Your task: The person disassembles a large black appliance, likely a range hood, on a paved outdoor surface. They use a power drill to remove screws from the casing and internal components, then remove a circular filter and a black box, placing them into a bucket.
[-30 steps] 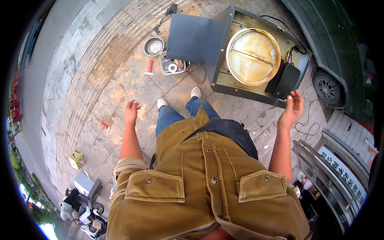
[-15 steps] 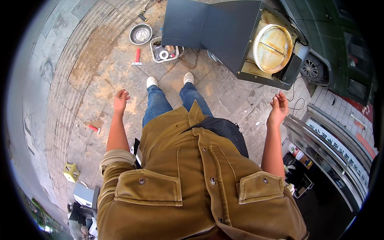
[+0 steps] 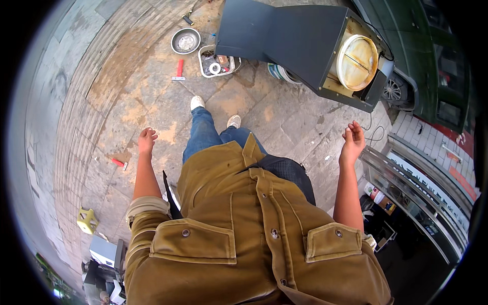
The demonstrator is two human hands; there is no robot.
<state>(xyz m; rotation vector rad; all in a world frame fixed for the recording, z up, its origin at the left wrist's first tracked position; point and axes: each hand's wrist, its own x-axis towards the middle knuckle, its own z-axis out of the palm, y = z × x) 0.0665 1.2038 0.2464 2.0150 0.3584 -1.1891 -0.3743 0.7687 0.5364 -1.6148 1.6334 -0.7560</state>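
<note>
My left hand hangs in the air over the paving to the left of my legs. Its fingers are loosely bent and apart, and nothing shows in them. Out to the right, my right hand is raised with relaxed, half-curled fingers, holding nothing that I can see. The nearest thing to it is a large dark metal housing with a round, stained whitish opening or cover at its end. A small red-handled tool lies on the ground beyond my left hand.
Ahead lie a red-handled scraper, a metal bowl and a white tub holding a tape roll and other items. A bucket stands by the housing. A yellow stool is behind left; a glazed shopfront is right.
My feet have stepped: the left shoe is forward and the right one is back. My left hand is slightly lower and further left. The bucket by the housing shows more.
</note>
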